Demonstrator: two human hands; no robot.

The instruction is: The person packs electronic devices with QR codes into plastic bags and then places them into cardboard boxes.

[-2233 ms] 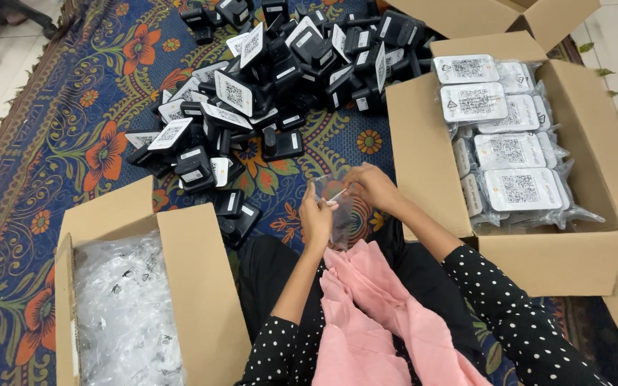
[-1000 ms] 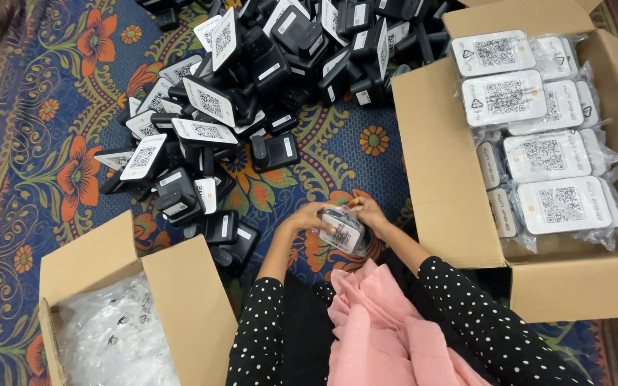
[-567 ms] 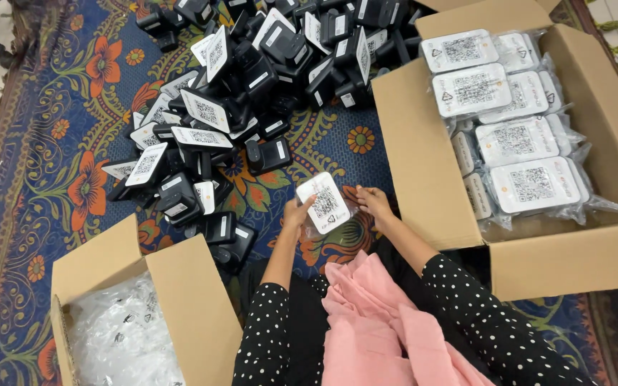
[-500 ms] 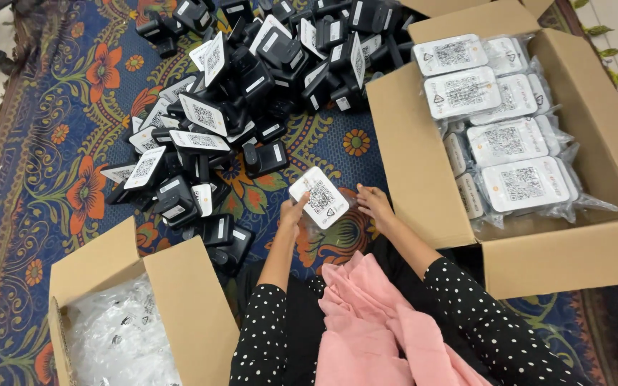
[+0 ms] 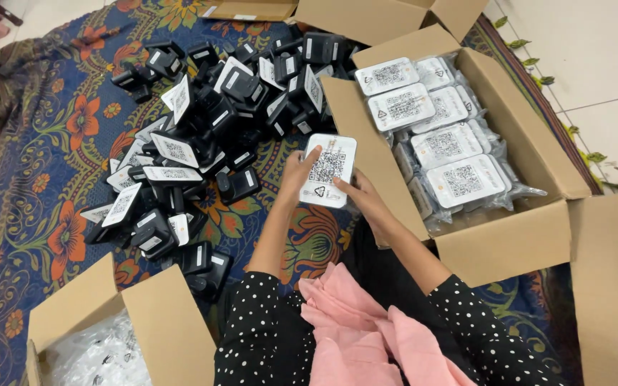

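Both hands, left (image 5: pixel 296 174) and right (image 5: pixel 363 200), grip a bagged device (image 5: pixel 329 170) upright, just left of the right-hand box (image 5: pixel 509 236).

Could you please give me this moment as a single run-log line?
left hand: holds bagged white device | right hand: holds same device | beside: cardboard box of bagged devices | rug: pile of black devices

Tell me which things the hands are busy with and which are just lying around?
Busy with:
- left hand and right hand, both holding the white device
- box of bagged devices, right beside it
- pile of black devices
- box of clear bags

Lying around:
- patterned rug
- pink cloth
- closed cardboard box
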